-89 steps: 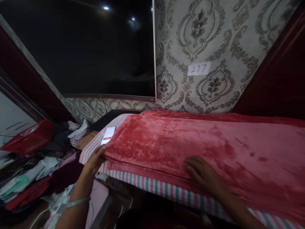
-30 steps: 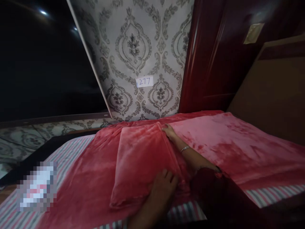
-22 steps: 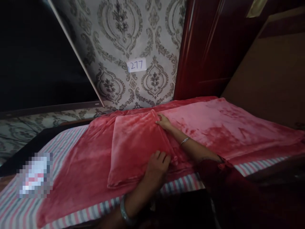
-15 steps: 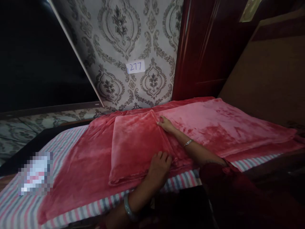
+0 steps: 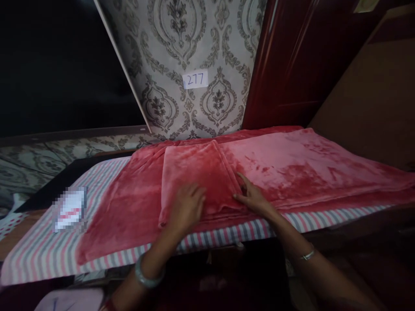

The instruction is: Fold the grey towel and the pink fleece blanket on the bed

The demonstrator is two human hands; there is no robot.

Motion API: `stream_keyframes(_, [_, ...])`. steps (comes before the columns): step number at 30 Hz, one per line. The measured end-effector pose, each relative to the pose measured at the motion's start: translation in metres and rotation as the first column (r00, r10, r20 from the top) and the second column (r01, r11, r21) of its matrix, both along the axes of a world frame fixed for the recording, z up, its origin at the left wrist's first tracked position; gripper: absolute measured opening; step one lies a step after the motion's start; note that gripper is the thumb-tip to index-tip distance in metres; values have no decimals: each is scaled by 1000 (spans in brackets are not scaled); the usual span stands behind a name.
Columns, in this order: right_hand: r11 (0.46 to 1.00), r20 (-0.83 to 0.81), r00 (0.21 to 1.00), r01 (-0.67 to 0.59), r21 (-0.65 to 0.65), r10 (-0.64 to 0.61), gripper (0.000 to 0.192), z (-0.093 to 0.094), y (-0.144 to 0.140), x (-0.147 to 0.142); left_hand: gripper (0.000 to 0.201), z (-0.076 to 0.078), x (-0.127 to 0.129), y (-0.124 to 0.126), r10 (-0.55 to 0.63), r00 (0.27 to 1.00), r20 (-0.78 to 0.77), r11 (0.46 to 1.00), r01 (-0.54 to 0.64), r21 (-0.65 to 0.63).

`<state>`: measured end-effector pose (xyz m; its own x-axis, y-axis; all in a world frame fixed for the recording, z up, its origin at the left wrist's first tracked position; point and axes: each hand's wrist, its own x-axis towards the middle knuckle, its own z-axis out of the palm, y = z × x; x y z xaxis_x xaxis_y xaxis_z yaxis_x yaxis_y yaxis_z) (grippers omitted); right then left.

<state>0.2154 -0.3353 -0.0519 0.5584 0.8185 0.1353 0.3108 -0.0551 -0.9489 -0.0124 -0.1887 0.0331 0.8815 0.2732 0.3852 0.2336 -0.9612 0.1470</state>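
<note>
A plush red-pink blanket (image 5: pixel 279 164) lies spread across the striped cloth, with a squarish folded part (image 5: pixel 201 168) doubled over near its middle. Over the front left of that folded part is my left hand (image 5: pixel 188 205), its fingers smeared by motion; whether it presses on the fabric is unclear. My right hand (image 5: pixel 256 199) is at the folded part's right edge, thumb and forefinger apart and touching the plush there.
Under the blanket is a striped cloth (image 5: pixel 42 255) covering the table. A blurred-out white item (image 5: pixel 69 209) sits on its left side. Behind stand a dark screen (image 5: pixel 65 65), a patterned wall with a "277" paper (image 5: pixel 195 79), and a dark red door (image 5: pixel 285 65).
My left hand has moved left across the folded part. My right hand has come down its right edge toward the front. The view has shifted slightly.
</note>
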Motion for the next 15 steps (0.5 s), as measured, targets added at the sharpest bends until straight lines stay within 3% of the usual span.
stream_keyframes(2, [1000, 28, 1000, 4, 16, -4, 90, -1, -5, -2, 43, -8, -22, 26, 125, 991, -50, 991, -123, 48])
stream_keyframes(4, [1000, 51, 999, 9, 24, -10, 84, -3, -8, -1, 53, -26, -38, 43, 175, 973, -153, 984, -169, 49])
stream_keyframes(7, [1000, 36, 999, -2, 28, 1, 81, -6, -9, 0, 55, -55, -51, 54, 148, 964, -219, 988, -153, -4])
stream_keyframes(9, [999, 6, 1000, -29, 26, 29, 82, -6, -10, -1, 56, -64, -55, 56, 126, 971, -204, 990, -136, -37])
stream_keyframes(12, [999, 30, 999, -37, 15, 37, 82, -4, -12, -2, 58, -60, -60, 56, 103, 967, -233, 986, -131, -105])
stream_keyframes(15, [999, 143, 990, 1, -48, 5, 82, 1, -18, 1, 54, -42, -64, 63, 76, 954, -288, 977, -129, -169])
